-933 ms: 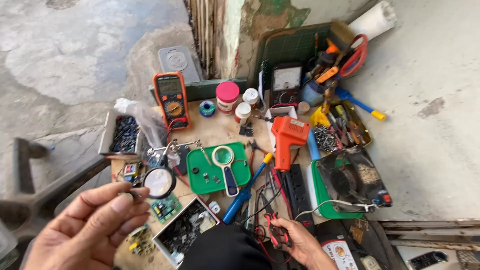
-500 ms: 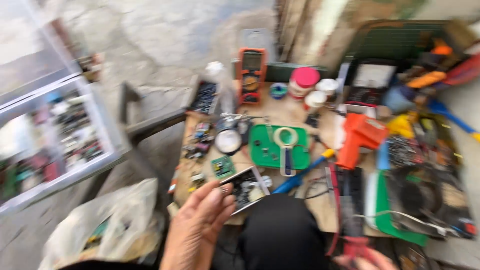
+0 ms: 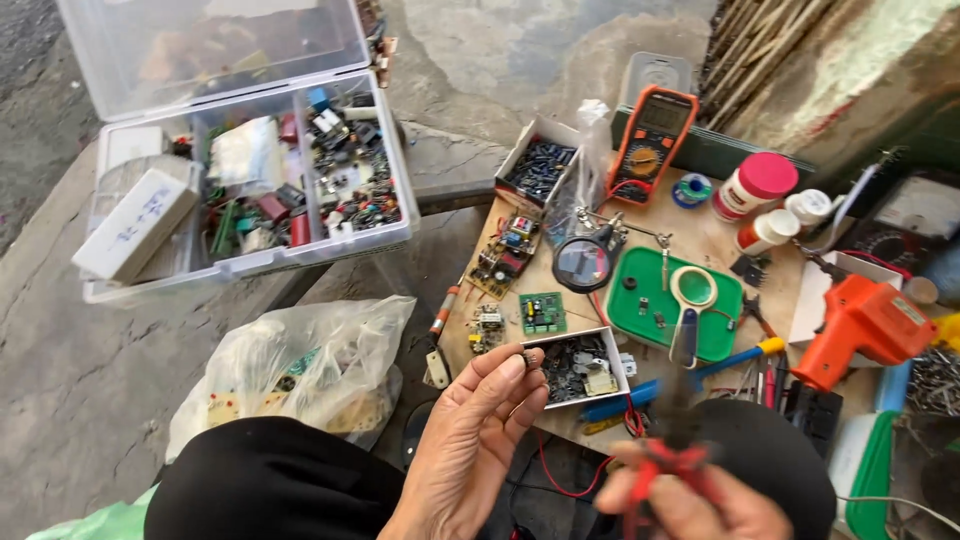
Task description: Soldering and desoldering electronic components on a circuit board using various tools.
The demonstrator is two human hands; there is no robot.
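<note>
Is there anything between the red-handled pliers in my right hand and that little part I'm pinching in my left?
Nothing visible. The left hand pinches the small dark part at its fingertips; the blurred red-handled pliers in the right hand sit apart, only open air between.

The right hand (image 3: pixel 690 505) is blurred and cut off by the bottom edge, and the red-handled tool (image 3: pixel 672 455) gripped in it is smeared, so its kind cannot be made out. A small dark part (image 3: pixel 532 362) is pinched at the fingertips of the left hand (image 3: pixel 465 450), but it is too small to be identified. The left wrist is cut off by the bottom edge. The analog meter (image 3: pixel 915 215) and the green tray (image 3: pixel 865 465) are cropped at the right edge. The contents of the plastic bag (image 3: pixel 300 375) are veiled by the film. The parts in the clear organizer box (image 3: pixel 250 190) are too small to be told apart.
</note>
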